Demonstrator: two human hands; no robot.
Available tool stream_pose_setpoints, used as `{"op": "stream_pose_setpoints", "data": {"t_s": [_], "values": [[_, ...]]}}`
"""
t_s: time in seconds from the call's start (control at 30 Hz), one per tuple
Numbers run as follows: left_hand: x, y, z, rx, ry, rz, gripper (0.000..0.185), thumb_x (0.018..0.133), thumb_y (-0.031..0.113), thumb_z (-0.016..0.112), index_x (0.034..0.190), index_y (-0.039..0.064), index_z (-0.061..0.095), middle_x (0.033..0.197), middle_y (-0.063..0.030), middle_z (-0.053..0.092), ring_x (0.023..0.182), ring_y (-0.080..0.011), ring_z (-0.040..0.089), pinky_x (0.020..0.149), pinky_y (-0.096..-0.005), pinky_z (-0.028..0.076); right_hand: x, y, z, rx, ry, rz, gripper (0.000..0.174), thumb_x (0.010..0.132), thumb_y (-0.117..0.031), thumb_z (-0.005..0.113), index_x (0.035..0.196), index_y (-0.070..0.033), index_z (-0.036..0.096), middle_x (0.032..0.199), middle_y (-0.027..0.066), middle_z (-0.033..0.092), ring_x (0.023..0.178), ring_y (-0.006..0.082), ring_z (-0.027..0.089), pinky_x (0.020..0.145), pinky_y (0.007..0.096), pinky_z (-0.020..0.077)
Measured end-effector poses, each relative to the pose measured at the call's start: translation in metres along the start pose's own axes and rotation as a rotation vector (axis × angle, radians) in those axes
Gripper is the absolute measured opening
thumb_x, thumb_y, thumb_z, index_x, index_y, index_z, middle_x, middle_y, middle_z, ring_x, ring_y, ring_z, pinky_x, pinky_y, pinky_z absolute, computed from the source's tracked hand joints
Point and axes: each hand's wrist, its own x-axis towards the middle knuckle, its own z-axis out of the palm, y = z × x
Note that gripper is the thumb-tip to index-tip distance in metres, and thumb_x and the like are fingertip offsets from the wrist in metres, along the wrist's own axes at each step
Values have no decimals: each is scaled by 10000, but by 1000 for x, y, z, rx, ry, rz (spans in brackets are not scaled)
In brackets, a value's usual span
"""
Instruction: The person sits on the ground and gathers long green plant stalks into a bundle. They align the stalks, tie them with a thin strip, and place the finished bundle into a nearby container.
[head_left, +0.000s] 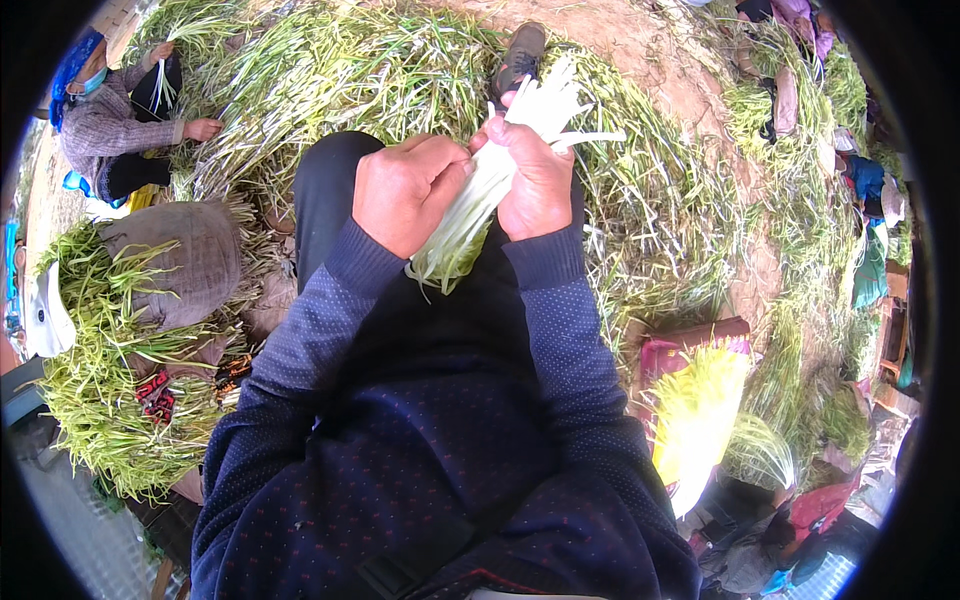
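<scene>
A bundle of pale yellow-green chive-like stalks (469, 206) lies aslant over my lap. Its white ends point up and away, while its leafy tips hang down towards me. My right hand (534, 176) is wrapped around the upper part, thumb across the front; a few stalks stick out to the right. Against the bundle's left edge, my left hand (411, 191) is curled tight with thumb and fingers pressed together; its fingertips are partly hidden.
Heaps of loose green stalks (360, 82) cover the ground ahead and around my legs. A grey-brown cloth sack (184, 259) lies left. At right, bright yellow stalks (697, 405) rest on a dark red bag (712, 334). A person (112, 120) handles stalks at upper left; others are at right.
</scene>
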Motion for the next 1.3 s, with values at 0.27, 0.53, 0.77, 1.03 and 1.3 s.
{"op": "stream_pose_setpoints", "data": {"t_s": [0.27, 0.53, 0.77, 1.03, 1.3], "values": [[19, 2, -11, -55, -90, 11, 28, 859, 26, 671, 859, -1, 677, 717, -80, 643, 595, -156, 591, 575, -275, 457, -1, 2, -9, -34, 34, -57, 359, 793, 98, 665, 1138, 46, 583, 927, 104, 641, 767, 189, 648, 670, 356, 567], [46, -4, -14, -859, -133, -437, 80, 904, 86, 671, 865, 24, 703, 711, -33, 659, 554, -88, 576, 535, -231, 471, -6, -4, -7, -21, -72, 24, 371, 798, 93, 706, 1143, 25, 590, 934, 92, 651, 764, 188, 656, 683, 354, 581], [72, 2, -22, -1015, -74, -470, 90, 876, 92, 697, 866, 3, 710, 695, -42, 662, 534, -98, 583, 516, -219, 476, -7, -9, -6, -74, -221, 144, 394, 786, 100, 701, 1162, 29, 607, 920, 87, 665, 753, 182, 656, 670, 347, 576], [93, -8, -35, -1062, 98, -330, 116, 910, 108, 695, 923, -7, 702, 809, -86, 705, 581, -120, 636, 565, -245, 569, -9, -5, -9, -152, -252, 201, 444, 764, 67, 706, 1187, 45, 574, 897, 99, 645, 635, 212, 643, 596, 335, 556], [70, -145, -59, -427, 204, -484, 239, 883, -19, 642, 1122, -8, 658, 932, -112, 714, 804, -153, 680, 676, -253, 555, -2, -5, -15, -135, -163, 118, 432, 768, 90, 654, 1190, 57, 567, 828, 110, 625, 620, 216, 636, 572, 347, 545]]}}
